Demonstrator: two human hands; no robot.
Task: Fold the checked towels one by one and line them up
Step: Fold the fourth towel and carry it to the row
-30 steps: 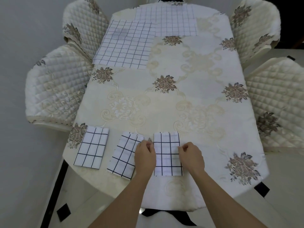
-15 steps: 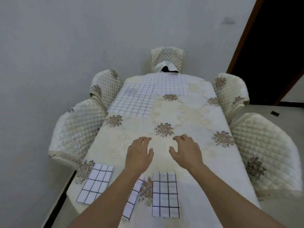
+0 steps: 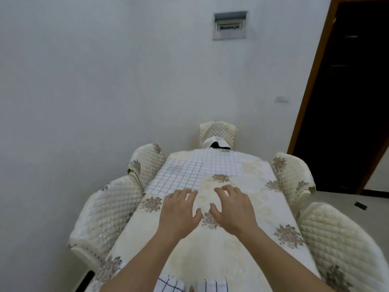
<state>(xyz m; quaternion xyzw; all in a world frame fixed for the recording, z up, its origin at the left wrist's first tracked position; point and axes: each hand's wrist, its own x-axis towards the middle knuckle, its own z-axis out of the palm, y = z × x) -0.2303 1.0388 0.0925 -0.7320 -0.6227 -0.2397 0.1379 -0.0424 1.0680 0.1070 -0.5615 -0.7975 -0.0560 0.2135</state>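
Now your desk fills the lower middle of the view, long and narrow, running straight away from you under a cream floral cloth, with quilted chairs along both sides. At its far end lie two unfolded checked towels, flat and overlapping: the nearer towel sits towards the left edge, and the farther towel lies behind it and to its right. The nearer one's front edge runs across the desk, squarely facing you.

Your left hand and right hand hover side by side above the cloth, palms down, fingers spread and slightly curled, holding nothing. The nearer towel lies ahead and a little left of them, so your left hand is the closer one; its fingertips look just short of the front edge, though contact is hard to judge from this angle. Your right hand would likely need to drift left to take the other front corner.

At the very bottom, the tops of two folded towels peek out between your forearms.
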